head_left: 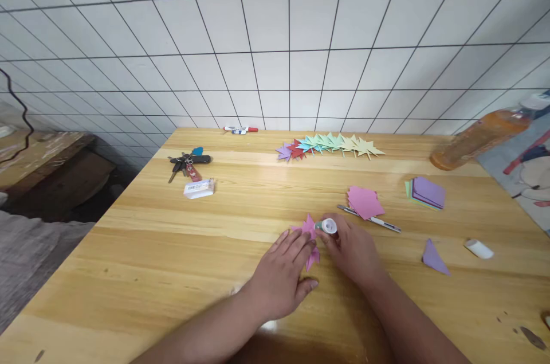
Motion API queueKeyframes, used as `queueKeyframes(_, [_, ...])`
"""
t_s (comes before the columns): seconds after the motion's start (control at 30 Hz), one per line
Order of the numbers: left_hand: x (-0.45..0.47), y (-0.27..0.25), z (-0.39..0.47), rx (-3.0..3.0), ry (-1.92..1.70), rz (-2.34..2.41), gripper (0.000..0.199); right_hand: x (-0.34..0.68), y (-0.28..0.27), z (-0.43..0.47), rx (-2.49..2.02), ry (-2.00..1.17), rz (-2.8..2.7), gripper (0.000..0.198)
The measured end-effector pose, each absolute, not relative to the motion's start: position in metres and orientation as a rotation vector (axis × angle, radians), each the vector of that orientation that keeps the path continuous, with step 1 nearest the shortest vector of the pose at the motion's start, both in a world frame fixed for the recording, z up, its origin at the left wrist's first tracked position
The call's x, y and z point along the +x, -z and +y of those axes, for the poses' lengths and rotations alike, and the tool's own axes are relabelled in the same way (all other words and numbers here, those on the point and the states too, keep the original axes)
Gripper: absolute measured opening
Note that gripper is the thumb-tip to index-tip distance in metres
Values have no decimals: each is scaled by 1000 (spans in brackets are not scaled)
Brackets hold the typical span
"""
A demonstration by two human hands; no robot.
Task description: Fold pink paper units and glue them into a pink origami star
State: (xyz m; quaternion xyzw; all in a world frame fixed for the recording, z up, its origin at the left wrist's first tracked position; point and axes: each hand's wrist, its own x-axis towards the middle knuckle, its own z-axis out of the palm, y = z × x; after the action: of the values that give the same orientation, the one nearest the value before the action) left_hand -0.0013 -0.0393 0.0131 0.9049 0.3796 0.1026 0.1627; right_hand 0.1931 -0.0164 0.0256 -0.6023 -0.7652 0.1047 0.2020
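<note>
My left hand (pixel 281 275) lies flat with fingers stretched over a pink paper leaf (pixel 310 223) on the table, pressing on it and hiding much of it. My right hand (pixel 354 249) is closed around a glue stick (pixel 329 226), a small tube with a white end, held tilted at the leaf's right side. Whether its tip touches the paper is hidden. A white cap (pixel 479 249) lies apart on the right, near a folded purple paper piece (pixel 435 258). Just beyond my right hand are pink paper squares (pixel 365 202) and a slim grey pen-like tool (pixel 385 224).
Along the wall edge lies a row of coloured paper leaves (pixel 330 143) and a red-capped marker (pixel 240 129). Keys (pixel 188 163) and a small white box (pixel 199 188) sit at left. Purple-topped paper squares (pixel 428 192) and an orange drink bottle (pixel 481 134) are at right.
</note>
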Motion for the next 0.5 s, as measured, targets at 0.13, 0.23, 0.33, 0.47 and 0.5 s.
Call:
queueKeyframes(0.13, [-1, -12, -40, 2597, -267, 1089, 63, 193, -25, -15, -1677, -275, -2112, 18])
queueKeyframes(0.23, [-1, -13, -39, 2601, -275, 1085, 62, 194, -25, -13, -1665, -257, -2099, 17])
queueKeyframes(0.33, [-2, -15, -39, 2600, -253, 1081, 63, 195, -26, -12, -1671, -252, -2089, 18])
queueKeyframes(0.47, [-2, -17, -39, 2597, -249, 1066, 62, 196, -26, -12, -1676, -263, -2083, 19])
queueKeyframes(0.5, [-2, -17, -39, 2598, -250, 1064, 62, 197, -25, -12, -1674, -261, -2077, 19])
